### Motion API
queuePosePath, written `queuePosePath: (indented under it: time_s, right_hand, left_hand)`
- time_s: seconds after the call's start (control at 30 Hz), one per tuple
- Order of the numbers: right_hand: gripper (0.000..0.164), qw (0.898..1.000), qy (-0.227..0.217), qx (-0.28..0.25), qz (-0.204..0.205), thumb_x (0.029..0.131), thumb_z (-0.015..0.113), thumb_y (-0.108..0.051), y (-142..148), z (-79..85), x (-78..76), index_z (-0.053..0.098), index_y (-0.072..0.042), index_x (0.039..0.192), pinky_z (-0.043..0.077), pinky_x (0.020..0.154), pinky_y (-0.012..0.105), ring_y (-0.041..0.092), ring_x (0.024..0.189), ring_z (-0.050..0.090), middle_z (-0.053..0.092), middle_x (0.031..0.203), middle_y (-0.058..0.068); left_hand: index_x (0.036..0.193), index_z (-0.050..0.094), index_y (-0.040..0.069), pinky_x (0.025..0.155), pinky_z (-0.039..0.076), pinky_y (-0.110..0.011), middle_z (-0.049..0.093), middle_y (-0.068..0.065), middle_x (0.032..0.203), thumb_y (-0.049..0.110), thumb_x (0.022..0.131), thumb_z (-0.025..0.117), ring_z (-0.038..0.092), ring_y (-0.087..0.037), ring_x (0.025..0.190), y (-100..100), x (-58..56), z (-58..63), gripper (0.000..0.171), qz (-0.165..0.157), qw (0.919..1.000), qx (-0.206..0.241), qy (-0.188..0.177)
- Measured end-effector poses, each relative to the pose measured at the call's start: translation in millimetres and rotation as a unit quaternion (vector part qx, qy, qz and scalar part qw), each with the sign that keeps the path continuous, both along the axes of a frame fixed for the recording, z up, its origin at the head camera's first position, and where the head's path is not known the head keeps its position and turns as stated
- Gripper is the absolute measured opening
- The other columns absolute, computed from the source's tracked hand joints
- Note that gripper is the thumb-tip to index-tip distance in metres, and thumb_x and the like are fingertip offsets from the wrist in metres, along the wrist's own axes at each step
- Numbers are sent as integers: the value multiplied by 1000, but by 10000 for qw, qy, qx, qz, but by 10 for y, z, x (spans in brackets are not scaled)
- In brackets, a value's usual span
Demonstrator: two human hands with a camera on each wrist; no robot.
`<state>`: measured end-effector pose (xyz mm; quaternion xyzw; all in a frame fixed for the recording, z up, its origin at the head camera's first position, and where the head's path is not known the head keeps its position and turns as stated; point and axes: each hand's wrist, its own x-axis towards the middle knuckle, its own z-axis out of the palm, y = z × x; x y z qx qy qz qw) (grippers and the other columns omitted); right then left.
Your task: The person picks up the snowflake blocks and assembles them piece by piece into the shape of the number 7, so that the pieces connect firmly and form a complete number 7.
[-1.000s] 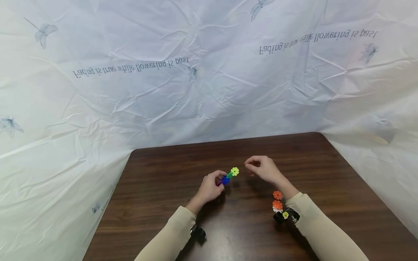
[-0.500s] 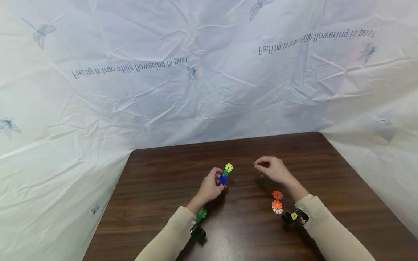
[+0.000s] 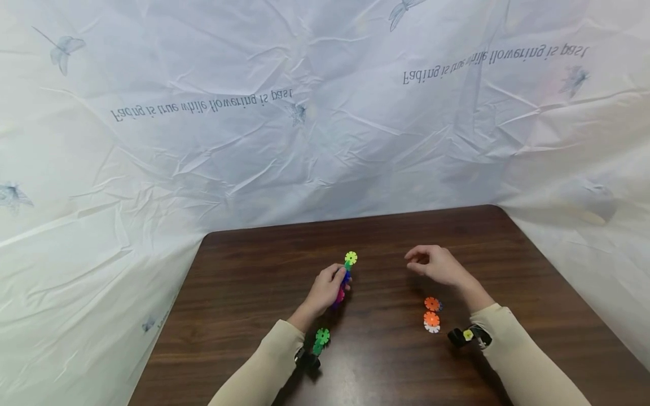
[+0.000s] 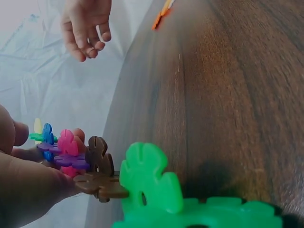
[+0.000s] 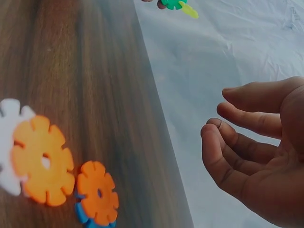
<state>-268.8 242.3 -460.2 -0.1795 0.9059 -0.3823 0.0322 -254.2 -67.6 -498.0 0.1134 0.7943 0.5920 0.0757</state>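
Plastic chain [image 4: 102, 186]: notched flower-shaped discs slotted crosswise; yellow disc [image 3: 351, 257] at the far end, then green, blue, purple, pink and brown, with bright green discs [image 4: 149, 175] at the end near my wrist.
Left hand [image 3: 323, 290]: thumb and fingers pinch the chain toward its far part, about the blue and purple pieces; which one sits right under my thumb, cannot tell. Green end runs back beside the black wrist device [image 3: 308, 361].
Right hand [image 3: 439, 265]: raised over the dark brown wood-grain table [image 3: 254, 270], well apart from the chain; fingers loosely bent, clear gap from thumb to fingertips.
Loose pairs: one orange disc [image 5: 54, 166] overlapping a white disc [image 5: 8, 137]; just beside, another orange disc [image 5: 102, 199] over a blue disc [image 5: 82, 215]. Both lie on the table, near my right forearm.
Backdrop: crinkled white sheet [image 3: 325, 158], grey lettering.
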Motion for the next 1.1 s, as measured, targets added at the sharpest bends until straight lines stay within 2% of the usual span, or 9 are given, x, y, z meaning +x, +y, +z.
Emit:
queuePosePath:
  time_s: [0.2, 0.4, 0.57, 0.73, 0.93, 1.1]
  right_hand:
    - [23, 9995, 28, 297, 92, 93, 66, -20, 69, -67, 51, 67, -8, 112, 51, 69, 30, 15, 85, 61, 67, 95, 1]
    - [26, 9974, 8, 698, 188, 92, 68, -19, 152, -136, 82, 67, -4, 113, 50, 68, 29, 13, 83, 61, 67, 94, -1]
    - [30, 9942, -222, 1008, 312, 87, 73, -18, 194, -163, 104, 67, -6, 114, 50, 69, 34, 16, 83, 60, 67, 97, 2]
    - [34, 9904, -317, 1250, 495, 83, 77, -19, 221, -201, 137, 67, -9, 114, 52, 76, 41, 20, 93, 62, 68, 108, 5]
    - [34, 9887, -295, 1371, 539, 81, 79, -17, 231, -243, 188, 68, -10, 112, 52, 76, 41, 20, 92, 61, 68, 106, 4]
    - [34, 9875, -391, 1400, 610, 80, 80, -17, 220, -249, 223, 69, -8, 111, 50, 75, 38, 20, 90, 60, 67, 104, 4]
  left_hand:
    - [119, 60, -8, 49, 48, -23, 67, -23, 99, 20, 104, 46, 66, -38, 80, 4, 0, -13, 35, 83, 9996, 280, 31]
    - [111, 63, -4, 51, 52, -24, 68, -29, 100, 17, 102, 52, 69, -27, 73, -5, -2, -14, 26, 231, 9980, 577, -80]
    - [105, 62, -4, 54, 56, -28, 67, -31, 98, 13, 100, 55, 71, -38, 77, -11, -11, -25, 19, 254, 9958, 836, -274]
    - [104, 61, -4, 61, 58, -32, 69, -26, 96, 13, 98, 58, 72, -37, 80, -13, -12, -33, 19, 344, 9952, 859, -322]
    - [101, 59, -4, 67, 59, -33, 70, -19, 92, 10, 96, 62, 73, -33, 80, -17, -1, -35, 15, 479, 9954, 805, -206]
    - [102, 56, -3, 67, 58, -30, 69, -16, 91, 7, 94, 63, 74, -25, 78, -24, -1, -35, 14, 503, 9949, 811, -317]
